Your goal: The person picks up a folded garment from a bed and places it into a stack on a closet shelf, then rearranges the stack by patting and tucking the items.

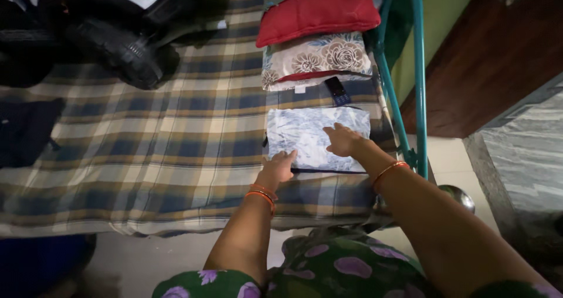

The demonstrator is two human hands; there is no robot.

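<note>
Both hands flat, grip open, holding nothing: left hand [278,166] and right hand [343,139] press folded blue-white cloth [316,136] on checked bed [146,145].

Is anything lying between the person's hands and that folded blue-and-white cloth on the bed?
Nothing visible does. The left hand rests on the near edge of the folded cloth and the right hand lies flat on top of it. The dark phone lies beyond the cloth.
</note>
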